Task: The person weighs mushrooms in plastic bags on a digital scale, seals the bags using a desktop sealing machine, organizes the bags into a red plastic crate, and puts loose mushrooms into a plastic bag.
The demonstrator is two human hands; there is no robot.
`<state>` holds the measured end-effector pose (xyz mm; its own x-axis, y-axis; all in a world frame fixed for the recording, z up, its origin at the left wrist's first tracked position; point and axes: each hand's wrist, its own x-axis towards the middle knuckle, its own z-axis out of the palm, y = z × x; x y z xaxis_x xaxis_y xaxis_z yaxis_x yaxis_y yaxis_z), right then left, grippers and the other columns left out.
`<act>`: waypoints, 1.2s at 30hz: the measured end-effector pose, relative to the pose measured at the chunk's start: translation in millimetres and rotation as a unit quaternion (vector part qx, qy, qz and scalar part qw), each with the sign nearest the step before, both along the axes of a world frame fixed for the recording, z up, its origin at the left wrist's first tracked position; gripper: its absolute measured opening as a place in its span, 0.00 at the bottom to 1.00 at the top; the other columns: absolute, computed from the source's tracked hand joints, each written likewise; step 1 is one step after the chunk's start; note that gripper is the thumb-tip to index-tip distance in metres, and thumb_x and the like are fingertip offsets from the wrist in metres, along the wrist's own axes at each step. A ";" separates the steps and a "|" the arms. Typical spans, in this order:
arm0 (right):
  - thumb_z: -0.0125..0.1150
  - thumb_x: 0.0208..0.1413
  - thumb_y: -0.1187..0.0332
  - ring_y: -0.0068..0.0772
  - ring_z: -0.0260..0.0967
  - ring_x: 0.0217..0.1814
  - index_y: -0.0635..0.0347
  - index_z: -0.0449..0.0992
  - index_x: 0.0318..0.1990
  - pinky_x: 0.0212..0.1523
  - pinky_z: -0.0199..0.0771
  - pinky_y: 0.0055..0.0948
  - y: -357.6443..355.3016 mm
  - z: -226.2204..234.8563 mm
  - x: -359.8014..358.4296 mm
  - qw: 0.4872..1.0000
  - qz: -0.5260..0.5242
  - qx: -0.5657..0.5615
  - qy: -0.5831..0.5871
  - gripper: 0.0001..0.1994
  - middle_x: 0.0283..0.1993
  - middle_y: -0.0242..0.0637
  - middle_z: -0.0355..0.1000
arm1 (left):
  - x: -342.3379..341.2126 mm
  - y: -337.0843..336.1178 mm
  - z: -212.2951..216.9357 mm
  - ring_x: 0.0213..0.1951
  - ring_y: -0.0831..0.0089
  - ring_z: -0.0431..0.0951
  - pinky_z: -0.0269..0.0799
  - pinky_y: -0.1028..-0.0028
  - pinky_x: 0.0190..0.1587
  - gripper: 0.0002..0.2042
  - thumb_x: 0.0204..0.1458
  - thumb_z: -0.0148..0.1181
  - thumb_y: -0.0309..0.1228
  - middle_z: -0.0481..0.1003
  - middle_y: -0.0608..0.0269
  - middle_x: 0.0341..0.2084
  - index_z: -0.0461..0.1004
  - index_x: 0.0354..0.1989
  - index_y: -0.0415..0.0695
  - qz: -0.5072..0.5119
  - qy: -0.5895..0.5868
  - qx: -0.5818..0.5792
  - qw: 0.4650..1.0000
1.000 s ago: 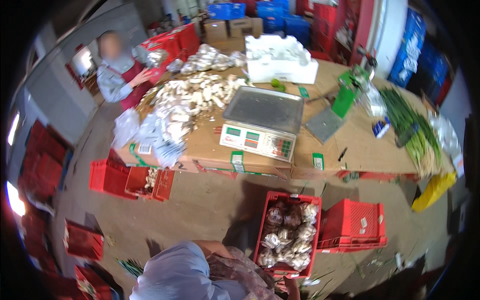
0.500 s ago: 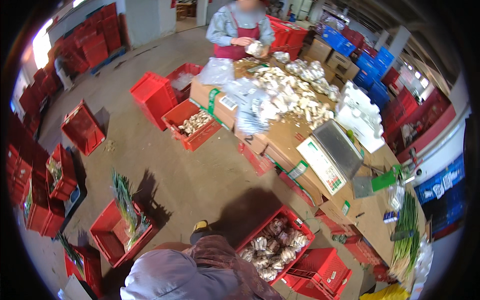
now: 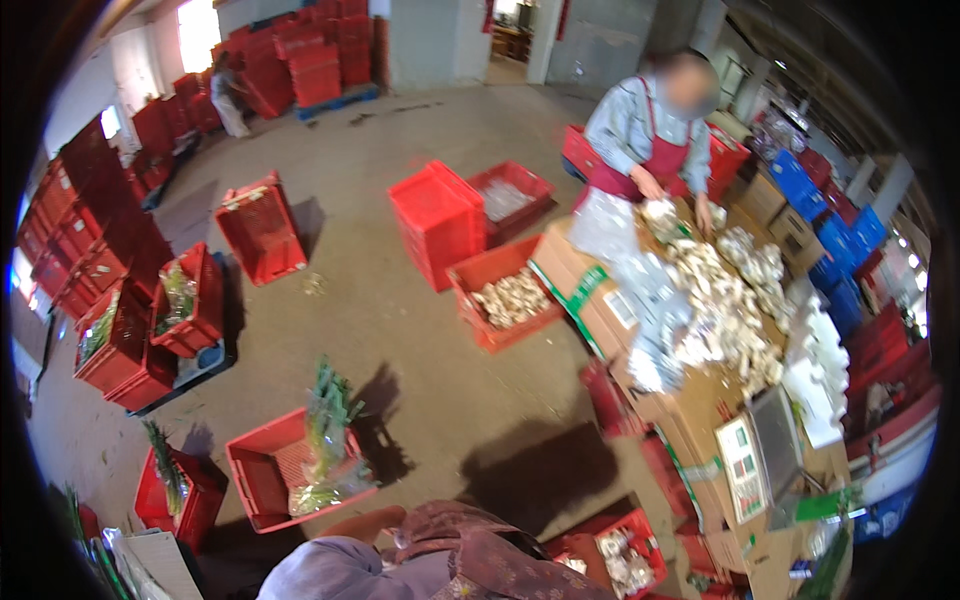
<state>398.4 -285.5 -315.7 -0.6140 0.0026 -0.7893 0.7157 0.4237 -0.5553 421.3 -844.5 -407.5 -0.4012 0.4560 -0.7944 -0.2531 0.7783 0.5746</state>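
Note:
Neither of my hands shows. At the lower edge are my lavender-grey sleeve (image 3: 330,570) and patterned brown clothing (image 3: 480,550). Close by on the left stands a red crate (image 3: 262,490), with clear-bagged green onions (image 3: 325,430) leaning over its side. To the right of my clothing, partly hidden by it, another red crate (image 3: 650,548) holds clear-wrapped pale packs (image 3: 625,568). A cardboard-covered table (image 3: 705,490) stands on the right, heaped with loose pale, mushroom-like pieces (image 3: 720,310). A scale (image 3: 745,465) sits at its near end.
Across the table a person in a maroon apron (image 3: 665,165) handles a wrapped pack. Red crates (image 3: 440,225) stand on the floor beside it; one crate (image 3: 505,340) holds pale pieces. More crates (image 3: 130,340) with greens line the left. Another person (image 3: 228,95) stands far back.
My view has swung left, so the scene has shifted rightward in the picture. The crate of wrapped packs is now mostly covered by my clothing. The person across the table has reached toward the heap.

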 end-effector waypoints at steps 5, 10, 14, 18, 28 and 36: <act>0.61 0.52 0.60 0.25 0.68 0.18 0.65 0.75 0.22 0.19 0.69 0.26 -53.5 53.1 -138.0 0.991 0.033 0.059 0.117 0.16 0.18 0.36 0.70 | -38.5 -2.8 14.0 0.36 0.56 0.79 0.74 0.58 0.38 0.19 0.50 0.53 0.47 0.78 0.52 0.34 0.79 0.36 0.43 0.006 0.040 -0.151 0.988; 0.61 0.48 0.63 0.28 0.71 0.20 0.63 0.77 0.22 0.25 0.72 0.31 -25.4 -26.1 -169.5 0.916 0.331 0.205 0.094 0.12 0.21 0.37 0.74 | -98.3 11.7 15.3 0.35 0.54 0.79 0.73 0.58 0.43 0.26 0.51 0.48 0.53 0.78 0.48 0.33 0.79 0.34 0.39 0.077 0.058 -0.174 0.980; 0.61 0.39 0.59 0.45 0.75 0.29 0.60 0.80 0.24 0.35 0.75 0.36 6.9 -95.8 -182.2 0.830 0.482 0.265 0.091 0.13 0.27 0.46 0.76 | -149.3 1.4 -1.2 0.22 0.59 0.77 0.73 0.60 0.28 0.21 0.54 0.49 0.47 0.77 0.54 0.23 0.77 0.28 0.39 0.254 -0.004 -0.061 0.965; 0.62 0.38 0.59 0.44 0.75 0.31 0.60 0.80 0.24 0.36 0.75 0.36 -8.1 -112.9 -214.7 0.905 0.358 0.218 -0.073 0.13 0.28 0.46 0.76 | -226.8 -20.2 38.8 0.30 0.54 0.77 0.73 0.59 0.30 0.12 0.50 0.52 0.38 0.77 0.53 0.26 0.75 0.31 0.41 0.141 0.111 -0.076 0.981; 0.61 0.41 0.60 0.41 0.75 0.36 0.50 0.81 0.27 0.36 0.75 0.38 -116.0 -165.7 -502.2 0.913 0.362 0.185 0.034 0.08 0.32 0.41 0.77 | -437.4 -94.8 68.8 0.30 0.59 0.78 0.73 0.63 0.31 0.13 0.53 0.49 0.39 0.77 0.53 0.27 0.77 0.31 0.45 0.185 0.158 -0.182 0.953; 0.54 0.54 0.68 0.32 0.70 0.20 0.63 0.74 0.28 0.25 0.71 0.30 -262.0 -29.9 -696.9 0.988 0.063 -0.057 0.132 0.08 0.21 0.37 0.72 | -551.3 -85.8 107.7 0.31 0.70 0.78 0.73 0.68 0.32 0.11 0.54 0.52 0.40 0.76 0.63 0.28 0.74 0.36 0.47 0.587 -0.064 -0.027 0.806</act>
